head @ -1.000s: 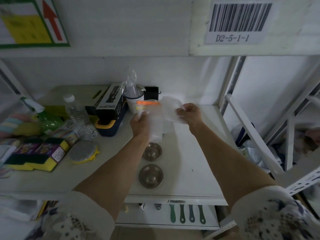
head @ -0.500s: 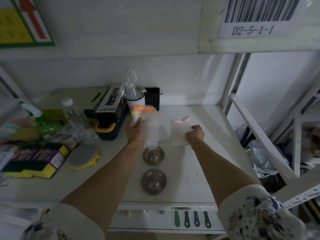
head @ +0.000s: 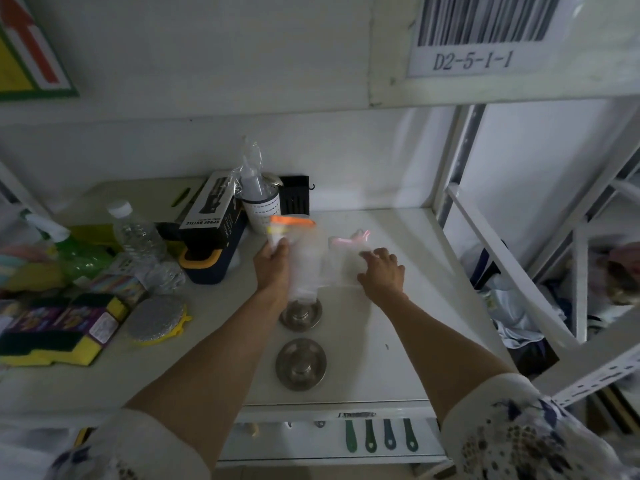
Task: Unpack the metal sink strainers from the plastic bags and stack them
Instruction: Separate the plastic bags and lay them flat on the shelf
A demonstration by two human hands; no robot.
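The bags are blurred. The left hand (head: pixel 273 263) grips a bag (head: pixel 304 261) over the far strainer (head: pixel 300 315); the right hand (head: pixel 382 271), fingers spread, presses another bag (head: pixel 343 261) flat on the shelf (head: pixel 415 306).

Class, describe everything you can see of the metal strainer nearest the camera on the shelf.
The nearer strainer is a round, dull silver metal disc with a broad flat rim, a shallow sunken centre with dark openings, and a small raised knob in the middle. It lies flat on the white shelf, unbagged and untouched by either hand, apart from the second strainer behind it.
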